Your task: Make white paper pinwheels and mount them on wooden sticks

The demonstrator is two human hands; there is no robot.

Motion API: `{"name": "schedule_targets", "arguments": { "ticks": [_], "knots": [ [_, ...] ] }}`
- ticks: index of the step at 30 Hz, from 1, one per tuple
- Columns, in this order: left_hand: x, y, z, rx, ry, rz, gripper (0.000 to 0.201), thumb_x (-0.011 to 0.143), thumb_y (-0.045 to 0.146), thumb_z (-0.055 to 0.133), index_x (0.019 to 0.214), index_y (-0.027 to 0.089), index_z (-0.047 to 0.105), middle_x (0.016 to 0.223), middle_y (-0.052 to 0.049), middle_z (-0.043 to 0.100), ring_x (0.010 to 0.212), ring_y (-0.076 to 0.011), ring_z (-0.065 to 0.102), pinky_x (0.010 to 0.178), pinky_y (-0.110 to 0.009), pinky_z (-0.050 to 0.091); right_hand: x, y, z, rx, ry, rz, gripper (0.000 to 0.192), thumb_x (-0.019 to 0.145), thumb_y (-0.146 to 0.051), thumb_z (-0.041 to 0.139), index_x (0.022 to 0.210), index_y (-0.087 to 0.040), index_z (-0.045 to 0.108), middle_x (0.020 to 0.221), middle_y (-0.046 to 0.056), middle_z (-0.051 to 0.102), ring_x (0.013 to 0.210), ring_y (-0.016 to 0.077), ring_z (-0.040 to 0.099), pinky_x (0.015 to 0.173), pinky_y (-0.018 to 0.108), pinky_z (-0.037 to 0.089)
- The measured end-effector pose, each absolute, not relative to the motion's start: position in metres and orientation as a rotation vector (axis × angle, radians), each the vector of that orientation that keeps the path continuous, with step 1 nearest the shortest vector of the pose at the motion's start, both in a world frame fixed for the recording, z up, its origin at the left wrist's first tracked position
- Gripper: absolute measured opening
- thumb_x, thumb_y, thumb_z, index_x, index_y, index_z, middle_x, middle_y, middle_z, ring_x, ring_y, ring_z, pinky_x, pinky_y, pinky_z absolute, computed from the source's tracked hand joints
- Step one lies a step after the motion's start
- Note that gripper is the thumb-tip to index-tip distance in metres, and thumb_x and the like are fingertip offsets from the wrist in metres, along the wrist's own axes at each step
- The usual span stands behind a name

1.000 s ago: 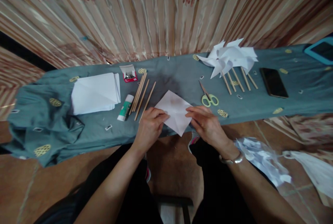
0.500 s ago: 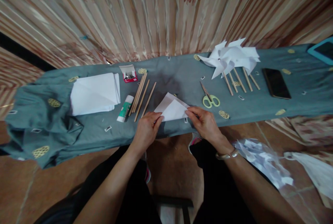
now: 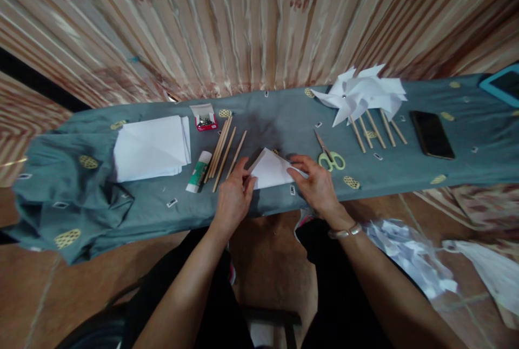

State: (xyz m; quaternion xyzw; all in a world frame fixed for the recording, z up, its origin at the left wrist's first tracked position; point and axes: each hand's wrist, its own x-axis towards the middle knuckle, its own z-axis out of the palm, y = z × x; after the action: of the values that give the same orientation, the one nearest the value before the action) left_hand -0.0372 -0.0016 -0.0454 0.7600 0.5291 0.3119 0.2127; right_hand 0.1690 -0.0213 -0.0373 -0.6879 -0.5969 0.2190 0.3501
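Cloth-covered table [image 3: 275, 113], paper stack [image 3: 150, 149], glue stick [image 3: 198, 172], wooden sticks [image 3: 224, 159], scissors [image 3: 328, 153], pinwheels [image 3: 363, 94], phone [image 3: 432, 135]

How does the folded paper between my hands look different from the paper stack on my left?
The folded paper is triangular; the paper stack is roughly rectangular. The folded paper sits between the left hand and right hand; the paper stack lies untouched. The folded paper looks smaller than the paper stack. Both are white.

Single view, from camera worn on person's head. Looks forward and steeply down over cloth-covered desk [image 3: 385, 173], facing pleated curtain [image 3: 263, 24] across top. Field wide; desk spans view, right end cut by frame edge. Left hand [image 3: 234, 192] and right hand [image 3: 319, 184] near centre, forearms [image 3: 182, 284] reaching in from bottom, close to lens; floor [image 3: 275, 262] below.
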Motion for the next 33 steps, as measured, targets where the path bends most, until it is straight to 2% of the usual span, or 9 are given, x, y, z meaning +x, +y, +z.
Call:
{"name": "schedule_targets", "arguments": {
  "ticks": [2,4,7,10,13,16,24,33],
  "knots": [
    [-0.035,-0.004,-0.041,2.249,1.422,0.892,0.047,0.090,0.022,0.054,0.135,0.013,0.044,0.117,-0.014,0.065,0.106,-0.0254,0.062,0.093,-0.042,0.050,0.168,-0.018,-0.038,-1.792,-1.521,0.565,0.026,0.083,-0.029,0.060,0.108,-0.021,0.065,0.090,0.005,0.076,0.088,0.0244,0.072,0.080,0.037,0.055],
    [-0.032,-0.008,-0.037,2.410,1.338,0.873,0.044,0.091,0.020,0.052,0.134,0.016,0.046,0.137,-0.016,0.054,0.126,-0.0286,0.050,0.104,-0.047,0.043,0.168,-0.015,-0.037,-1.792,-1.504,0.568,0.026,0.082,-0.028,0.061,0.108,-0.021,0.065,0.088,0.005,0.076,0.088,0.0246,0.072,0.079,0.037,0.055],
    [-0.025,-0.014,-0.037,2.544,1.236,0.764,0.038,0.092,0.016,0.048,0.130,0.019,0.051,0.144,-0.013,0.048,0.138,-0.0297,0.037,0.107,-0.051,0.038,0.167,-0.011,-0.036,-1.803,-1.509,0.567,0.028,0.082,-0.026,0.062,0.110,-0.020,0.064,0.088,0.005,0.076,0.089,0.0251,0.072,0.081,0.038,0.055],
    [-0.020,-0.018,-0.040,2.593,1.242,0.678,0.037,0.093,0.015,0.047,0.129,0.018,0.052,0.143,-0.013,0.050,0.140,-0.0316,0.035,0.108,-0.056,0.036,0.166,-0.009,-0.036,-1.822,-1.541,0.541,0.029,0.083,-0.025,0.061,0.111,-0.020,0.064,0.089,0.005,0.077,0.088,0.0250,0.072,0.081,0.038,0.055],
    [-0.019,-0.021,-0.040,2.623,1.259,0.621,0.038,0.093,0.017,0.048,0.131,0.017,0.051,0.144,-0.014,0.050,0.141,-0.0316,0.034,0.111,-0.062,0.027,0.165,-0.007,-0.038,-1.832,-1.552,0.491,0.029,0.083,-0.026,0.060,0.111,-0.020,0.065,0.088,0.005,0.077,0.084,0.0246,0.073,0.079,0.038,0.055],
    [-0.018,-0.022,-0.037,2.637,1.263,0.554,0.041,0.094,0.024,0.049,0.134,0.016,0.049,0.146,-0.013,0.048,0.142,-0.0293,0.034,0.115,-0.061,0.020,0.165,-0.006,-0.040,-1.833,-1.564,0.424,0.028,0.084,-0.027,0.059,0.111,-0.020,0.065,0.087,0.005,0.077,0.082,0.0241,0.072,0.078,0.037,0.055],
    [-0.015,-0.025,-0.037,2.635,1.252,0.465,0.045,0.094,0.030,0.049,0.136,0.013,0.048,0.145,-0.013,0.049,0.140,-0.0286,0.036,0.116,-0.054,0.025,0.164,-0.003,-0.040,-1.877,-1.583,0.415,0.030,0.084,-0.025,0.059,0.112,-0.019,0.066,0.090,0.008,0.076,0.085,0.0265,0.072,0.078,0.039,0.055],
    [-0.016,-0.025,-0.039,2.611,1.266,0.438,0.046,0.095,0.032,0.048,0.136,0.013,0.048,0.145,-0.013,0.049,0.140,-0.0290,0.037,0.115,-0.054,0.027,0.164,-0.001,-0.041,-1.885,-1.603,0.396,0.029,0.083,-0.025,0.060,0.111,-0.017,0.066,0.090,0.008,0.076,0.085,0.0266,0.072,0.079,0.039,0.055]
  ]
}}
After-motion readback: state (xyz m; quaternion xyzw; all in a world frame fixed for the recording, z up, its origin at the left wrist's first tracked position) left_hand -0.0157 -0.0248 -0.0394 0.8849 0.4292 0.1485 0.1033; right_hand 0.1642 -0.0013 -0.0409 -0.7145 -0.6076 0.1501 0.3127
